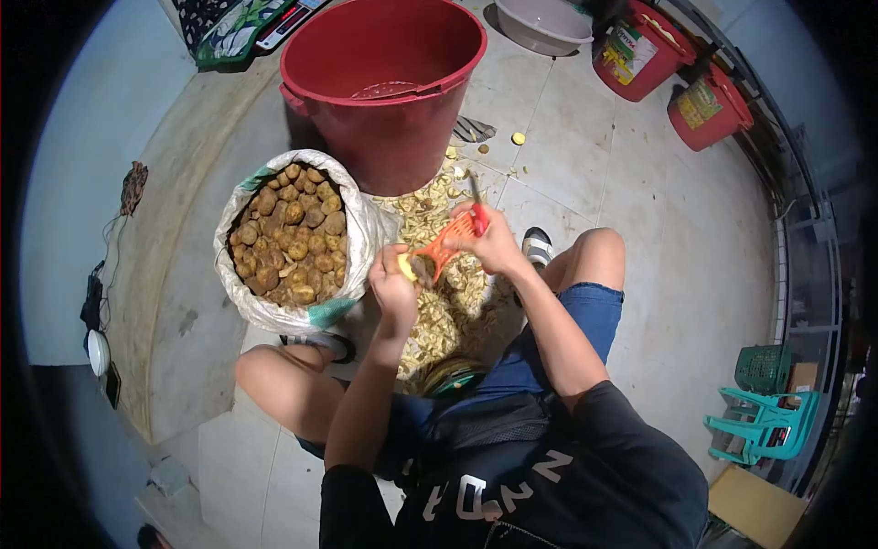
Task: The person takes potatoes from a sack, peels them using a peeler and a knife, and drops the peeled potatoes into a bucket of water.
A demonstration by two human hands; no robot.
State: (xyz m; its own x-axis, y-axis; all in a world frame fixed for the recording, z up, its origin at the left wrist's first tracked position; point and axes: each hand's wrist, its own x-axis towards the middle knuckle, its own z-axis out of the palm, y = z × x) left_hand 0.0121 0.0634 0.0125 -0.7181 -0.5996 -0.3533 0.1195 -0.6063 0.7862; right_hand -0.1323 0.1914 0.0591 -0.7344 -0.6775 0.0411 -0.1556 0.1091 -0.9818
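Note:
My left hand (394, 289) is closed around a potato (407, 267), its pale yellow flesh partly bared. In my right hand (495, 245) is an orange peeler (445, 244), whose head is close to the potato; whether it touches cannot be made out. A knife with a red handle (480, 220) is also held in that hand, its blade pointing up and away from me. Below both hands lies a heap of potato peelings (448, 320). To the left of my left hand, an open white sack (357, 206) is full of unpeeled potatoes (294, 233).
A large red tub (384, 137) stands beyond the sack, with some liquid inside. Farther back are a grey basin (546, 26) and two red buckets (636, 59). Small potato pieces (519, 139) lie on the tiles. A turquoise plastic chair (777, 425) is at right.

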